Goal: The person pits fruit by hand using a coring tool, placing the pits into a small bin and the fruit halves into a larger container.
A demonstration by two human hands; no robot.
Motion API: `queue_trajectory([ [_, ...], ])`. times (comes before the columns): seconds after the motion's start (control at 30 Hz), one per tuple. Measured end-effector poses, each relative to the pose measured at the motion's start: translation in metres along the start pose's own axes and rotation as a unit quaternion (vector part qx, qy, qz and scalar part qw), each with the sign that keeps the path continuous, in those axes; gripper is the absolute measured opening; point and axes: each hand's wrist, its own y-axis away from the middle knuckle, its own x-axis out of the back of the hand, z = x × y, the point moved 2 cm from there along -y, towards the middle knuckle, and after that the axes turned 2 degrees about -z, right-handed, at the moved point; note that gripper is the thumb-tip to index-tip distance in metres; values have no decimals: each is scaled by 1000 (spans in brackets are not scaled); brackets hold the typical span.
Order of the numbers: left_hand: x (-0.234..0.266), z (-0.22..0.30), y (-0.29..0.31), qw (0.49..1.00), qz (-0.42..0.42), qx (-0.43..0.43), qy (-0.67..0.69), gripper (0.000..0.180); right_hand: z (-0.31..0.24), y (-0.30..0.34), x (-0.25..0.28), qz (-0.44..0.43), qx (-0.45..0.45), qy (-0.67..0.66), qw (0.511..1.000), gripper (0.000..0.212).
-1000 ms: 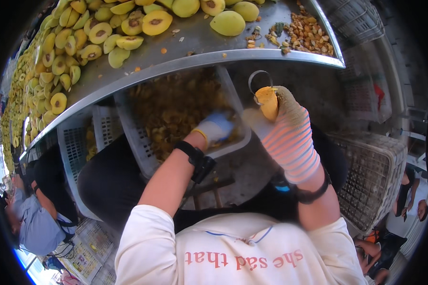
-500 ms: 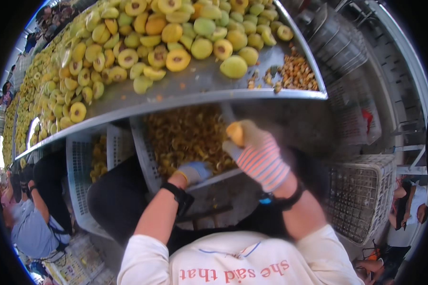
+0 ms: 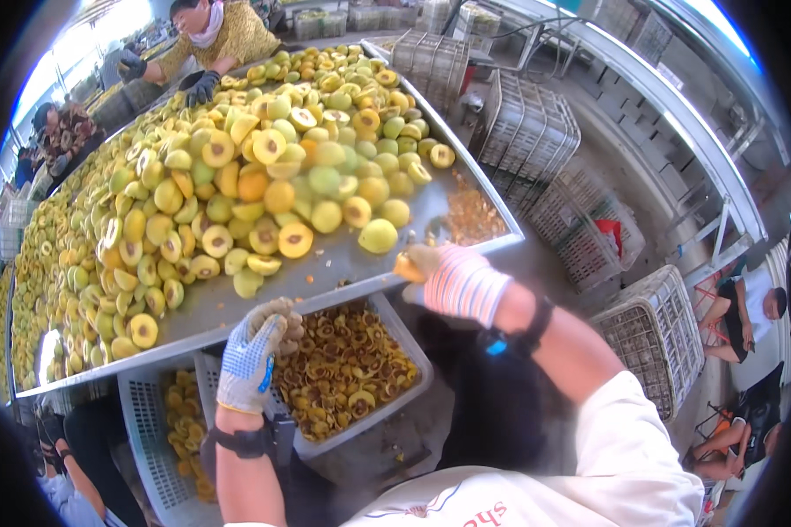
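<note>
My right hand (image 3: 457,279), in a pink-and-white striped glove, is closed round an orange-yellow piece of peach (image 3: 409,267) at the front edge of the metal table (image 3: 351,285), near its right corner. My left hand (image 3: 257,351), in a white glove with blue dots, is raised beside that edge with its fingers curled in; whatever they hold is hidden. Between the hands and lower down sits a white crate (image 3: 424,373) of brown-yellow peach trimmings (image 3: 343,369). A large heap of yellow-green peaches (image 3: 237,189), many halved with brown centres, covers much of the table.
Orange-brown bits (image 3: 473,215) lie in the table's right corner. A second white crate (image 3: 145,439) with yellow pieces stands at left. Grey plastic crates (image 3: 650,338) line the right side. Across the table a person in dark gloves (image 3: 204,88) reaches to the heap; others sit farther off.
My left hand has come up out of the crate to the table edge. My right hand has moved to the table's edge, still with the peach piece. The view has tilted toward the far side.
</note>
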Motion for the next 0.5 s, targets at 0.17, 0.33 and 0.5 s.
queue_trajectory([
  [0.17,1,-7,-14,992,56,61,91,25,52,-54,26,-67,-71,202,974,30],
  [0.33,7,-3,-8,997,43,43,56,24,46,-107,-21,-168,47,177,969,28],
  [0.5,9,-8,-10,996,53,44,50,29,63,-101,-2,-241,-52,255,935,26],
])
